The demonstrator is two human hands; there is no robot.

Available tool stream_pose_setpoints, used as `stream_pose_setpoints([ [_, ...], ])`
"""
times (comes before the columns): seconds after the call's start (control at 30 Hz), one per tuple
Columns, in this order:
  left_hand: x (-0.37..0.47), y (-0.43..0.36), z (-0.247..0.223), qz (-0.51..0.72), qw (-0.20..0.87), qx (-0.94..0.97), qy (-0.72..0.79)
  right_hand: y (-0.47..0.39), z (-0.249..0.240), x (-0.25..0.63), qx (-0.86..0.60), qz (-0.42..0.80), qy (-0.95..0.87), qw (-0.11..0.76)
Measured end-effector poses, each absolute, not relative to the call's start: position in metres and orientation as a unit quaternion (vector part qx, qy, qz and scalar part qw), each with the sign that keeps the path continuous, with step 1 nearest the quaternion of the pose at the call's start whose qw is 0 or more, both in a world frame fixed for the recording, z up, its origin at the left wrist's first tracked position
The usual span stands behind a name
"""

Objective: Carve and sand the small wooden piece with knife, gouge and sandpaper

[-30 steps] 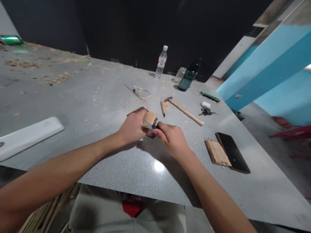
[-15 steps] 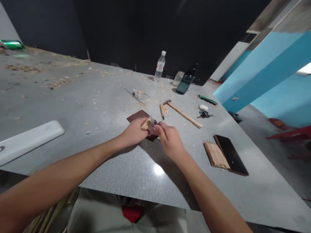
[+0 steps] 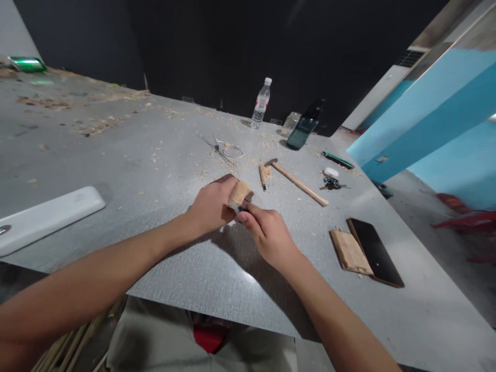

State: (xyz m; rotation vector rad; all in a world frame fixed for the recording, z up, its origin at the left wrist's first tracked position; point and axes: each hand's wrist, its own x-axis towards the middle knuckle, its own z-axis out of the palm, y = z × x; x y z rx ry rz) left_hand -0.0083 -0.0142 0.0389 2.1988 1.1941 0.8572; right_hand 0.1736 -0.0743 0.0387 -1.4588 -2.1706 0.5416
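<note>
At centre, over the surface (image 3: 174,274), a small wooden block (image 3: 240,192) is clasped in the left hand's (image 3: 213,204) grip; a dark-handled knife (image 3: 243,208) is pinched in the right hand's (image 3: 270,232), its working end barely made out at the block's near side. Light, stiff, hardly slippery wood is suggested, best held by its left side, away from the knife.
</note>
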Motion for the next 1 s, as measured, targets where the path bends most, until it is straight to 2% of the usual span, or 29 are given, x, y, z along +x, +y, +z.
stream_pose_setpoints([
  [0.07,-0.006,-0.013,0.036,0.329,0.278,0.799,0.419,-0.072,0.040,0.178,-0.552,0.140,-0.795,0.209],
  [0.23,0.006,0.001,0.015,0.328,0.452,0.742,0.371,-0.061,0.044,0.181,-0.627,0.003,-0.770,0.122],
  [0.33,0.009,0.010,0.007,0.309,0.469,0.735,0.380,-0.054,0.043,0.176,-0.640,-0.019,-0.760,0.109],
  [0.47,0.005,0.007,0.011,0.311,0.456,0.740,0.384,-0.042,0.042,0.193,-0.682,-0.022,-0.718,0.135],
  [0.57,0.003,-0.002,0.014,0.311,0.476,0.734,0.371,-0.035,0.041,0.223,-0.717,-0.022,-0.656,0.233],
  [0.63,0.005,-0.005,0.014,0.307,0.505,0.720,0.363,-0.035,0.039,0.235,-0.695,0.003,-0.649,0.308],
  [0.7,0.007,-0.005,0.013,0.305,0.527,0.711,0.353,-0.040,0.036,0.232,-0.655,0.065,-0.669,0.344],
  [0.87,0.005,-0.003,0.015,0.315,0.525,0.723,0.321,-0.061,0.030,0.187,-0.521,0.250,-0.745,0.333],
  [1.0,-0.001,-0.004,0.019,0.337,0.406,0.778,0.341,-0.073,0.033,0.168,-0.503,0.287,-0.758,0.300],
])
